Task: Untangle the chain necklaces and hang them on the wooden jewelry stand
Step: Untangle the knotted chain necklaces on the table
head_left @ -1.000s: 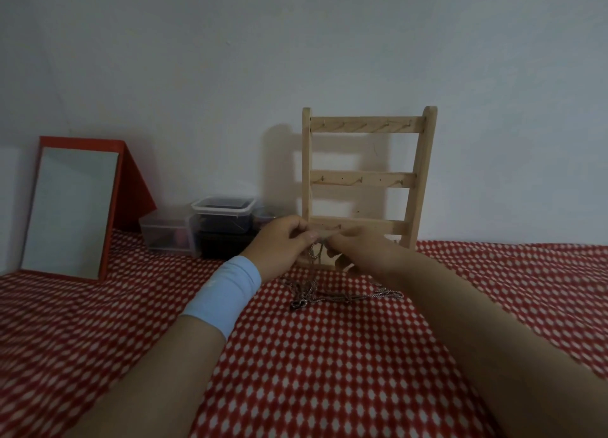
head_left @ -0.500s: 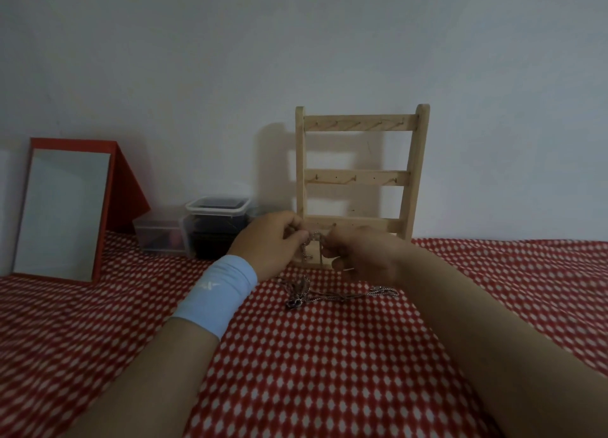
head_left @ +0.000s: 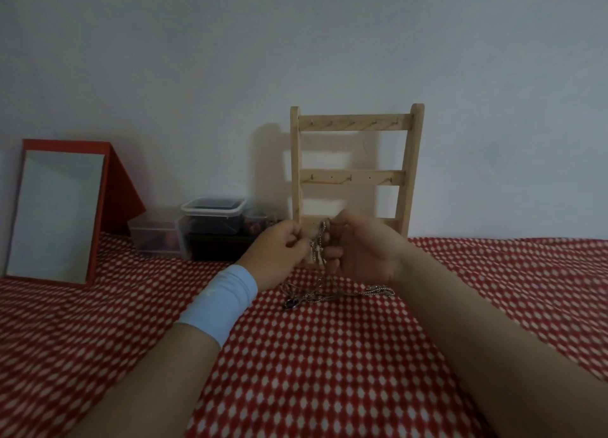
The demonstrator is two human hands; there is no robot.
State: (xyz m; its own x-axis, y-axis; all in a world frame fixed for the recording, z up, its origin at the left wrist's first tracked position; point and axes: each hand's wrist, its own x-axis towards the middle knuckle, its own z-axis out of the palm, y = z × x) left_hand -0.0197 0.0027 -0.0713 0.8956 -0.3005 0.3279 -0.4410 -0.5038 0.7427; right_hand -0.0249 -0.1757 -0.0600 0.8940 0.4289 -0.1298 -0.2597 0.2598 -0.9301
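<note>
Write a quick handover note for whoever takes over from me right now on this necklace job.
Left hand: pinches the tangled chains, lifted in front of the stand.
Right hand: grips the same bundle from the other side.
The chains' lower part trails on the red cloth, pendant included.
Done: nothing hung; the visible hooks are bare.
Left: untangle, then hang each chain.

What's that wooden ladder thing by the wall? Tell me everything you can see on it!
The wooden jewelry stand is pale wood, built like a small ladder: two side posts joined by three flat rails. The top and middle rails carry rows of small hooks, all empty. It stands upright on the red-and-white cloth before the white wall. The left hand and right hand, pinching chains, hide part of its bottom rail.
</note>
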